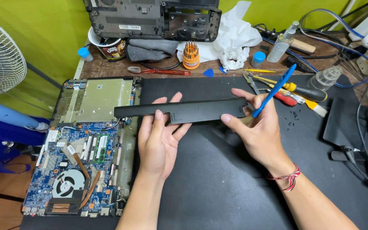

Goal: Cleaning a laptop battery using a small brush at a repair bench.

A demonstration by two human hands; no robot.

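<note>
Left hand (160,136): palm up, fingers spread under the long black laptop battery (179,110), thumb laid over its front edge — a loose, supporting hold.
Right hand (256,127): closed on the battery's right end, thumb on the near face; the same hand also pinches a blue plastic pry tool (275,89) that sticks up and away.
Battery position: held level above the black work mat (218,187), clear of the worktop, just right of the opened laptop.
Opened laptop (86,145): bottom cover off, blue motherboard (75,162) bare, cooling fan (67,184) and memory stick showing, metal drive bay above them.
Removed cover (154,19): leaning at the back of the worktop.
Stage, by my reading: teardown well along — casing open, battery out and in hand; board, fan and drive bay sit in place.
Nearby: screwdrivers (303,91) and a brush to the right, orange bit holder (191,55), white crumpled cloth (235,38), loose screws on the mat.
</note>
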